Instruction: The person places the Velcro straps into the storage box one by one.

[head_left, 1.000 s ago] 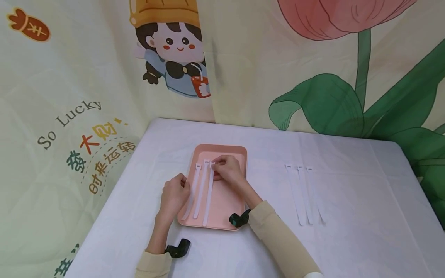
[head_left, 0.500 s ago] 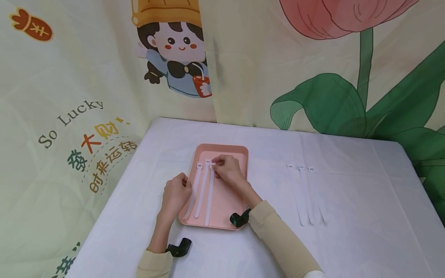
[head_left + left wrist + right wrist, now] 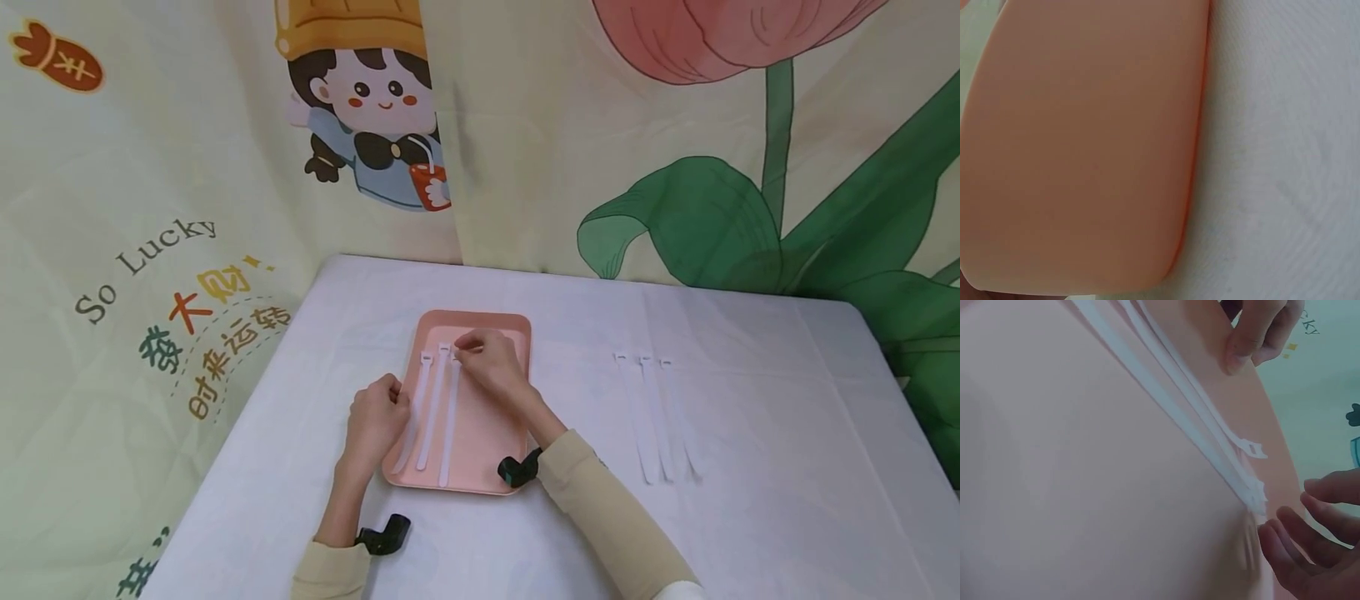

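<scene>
A pink tray (image 3: 487, 425) lies on the white tablecloth (image 3: 570, 533), and three white zip ties (image 3: 431, 408) lie side by side in it. My left hand (image 3: 378, 417) curls over the tray's left rim and holds it; it shows as fingertips (image 3: 1244, 353) in the right wrist view. My right hand (image 3: 486, 362) hovers over the tray's far end. Its relaxed fingertips (image 3: 1279, 547) sit right beside the head of the rightmost tie (image 3: 1255, 499), pinching nothing. The left wrist view shows only the tray (image 3: 1085, 144) and cloth (image 3: 1285, 156).
Three more white zip ties (image 3: 656, 417) lie in a row on the cloth to the right of the tray. A printed fabric backdrop (image 3: 525, 167) hangs behind and to the left of the table. The table's right edge (image 3: 911, 417) is near a green leaf print.
</scene>
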Demonstrator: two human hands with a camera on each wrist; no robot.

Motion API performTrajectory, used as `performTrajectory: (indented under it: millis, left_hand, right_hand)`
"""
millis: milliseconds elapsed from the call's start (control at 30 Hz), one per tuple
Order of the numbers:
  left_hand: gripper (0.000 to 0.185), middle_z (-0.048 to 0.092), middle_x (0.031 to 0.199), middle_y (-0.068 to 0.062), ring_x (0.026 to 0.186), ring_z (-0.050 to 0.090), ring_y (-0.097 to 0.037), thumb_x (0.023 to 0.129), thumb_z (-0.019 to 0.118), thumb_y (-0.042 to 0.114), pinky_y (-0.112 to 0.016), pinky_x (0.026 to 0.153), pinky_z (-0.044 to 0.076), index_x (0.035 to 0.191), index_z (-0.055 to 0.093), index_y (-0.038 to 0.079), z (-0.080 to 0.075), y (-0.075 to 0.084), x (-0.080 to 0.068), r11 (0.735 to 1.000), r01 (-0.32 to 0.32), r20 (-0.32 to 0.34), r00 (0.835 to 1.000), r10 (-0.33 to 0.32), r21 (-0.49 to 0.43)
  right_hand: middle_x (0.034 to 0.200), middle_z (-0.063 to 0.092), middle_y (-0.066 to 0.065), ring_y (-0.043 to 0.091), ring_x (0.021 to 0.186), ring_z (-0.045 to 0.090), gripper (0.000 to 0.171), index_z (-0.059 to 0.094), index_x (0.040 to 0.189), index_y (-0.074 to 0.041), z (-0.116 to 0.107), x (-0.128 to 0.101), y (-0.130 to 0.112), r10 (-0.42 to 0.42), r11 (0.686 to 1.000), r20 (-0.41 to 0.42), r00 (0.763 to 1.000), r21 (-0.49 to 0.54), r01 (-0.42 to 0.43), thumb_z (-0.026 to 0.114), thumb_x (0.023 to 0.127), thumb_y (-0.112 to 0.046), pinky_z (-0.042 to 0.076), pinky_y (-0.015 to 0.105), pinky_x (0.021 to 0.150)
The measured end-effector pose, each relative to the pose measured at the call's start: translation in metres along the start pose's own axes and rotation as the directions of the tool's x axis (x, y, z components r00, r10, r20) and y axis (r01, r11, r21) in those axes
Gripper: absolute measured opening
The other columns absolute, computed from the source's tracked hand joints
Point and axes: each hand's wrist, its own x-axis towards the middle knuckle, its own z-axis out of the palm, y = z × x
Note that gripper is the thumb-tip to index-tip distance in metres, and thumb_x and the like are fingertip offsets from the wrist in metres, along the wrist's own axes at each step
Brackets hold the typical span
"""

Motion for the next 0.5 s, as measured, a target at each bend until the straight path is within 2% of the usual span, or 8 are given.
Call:
performTrajectory:
  millis: [133,300,500]
  left_hand:
    - [0.011,0.06,0.068,-0.009,0.056,0.053,-0.018,0.095,0.057,0.003,-0.028,0.049,0.04,0.085,0.061,0.0,0.001,-0.002,0.001,1.0,0.002,-0.008,1.0,-0.002,0.011]
    - [0.01,0.061,0.069,-0.009,0.056,0.054,-0.018,0.095,0.057,0.003,-0.028,0.049,0.04,0.086,0.061,0.001,0.002,-0.003,0.0,1.0,-0.004,-0.011,1.0,0.004,0.015]
    - [0.01,0.06,0.069,-0.009,0.056,0.053,-0.018,0.095,0.057,0.004,-0.028,0.049,0.04,0.086,0.061,0.001,0.001,-0.003,0.001,1.0,-0.003,-0.014,1.0,0.003,0.016]
  right_hand:
    - [0.109,0.075,0.01,0.029,0.103,0.07,0.02,0.075,0.113,-0.003,-0.007,-0.004,-0.005,-0.018,1.0,0.015,1.0,0.019,0.017,0.069,0.097,-0.014,0.057,0.038,0.087]
    - [0.108,0.074,0.011,0.029,0.102,0.069,0.021,0.074,0.114,-0.002,-0.017,-0.011,-0.009,-0.08,0.996,0.033,0.996,0.05,0.078,0.068,0.099,-0.015,0.056,0.036,0.089]
    - [0.106,0.076,0.009,0.025,0.1,0.07,0.018,0.076,0.11,-0.005,-0.028,-0.019,-0.006,-0.157,0.983,-0.004,0.988,0.098,0.157,0.07,0.098,-0.017,0.057,0.037,0.088]
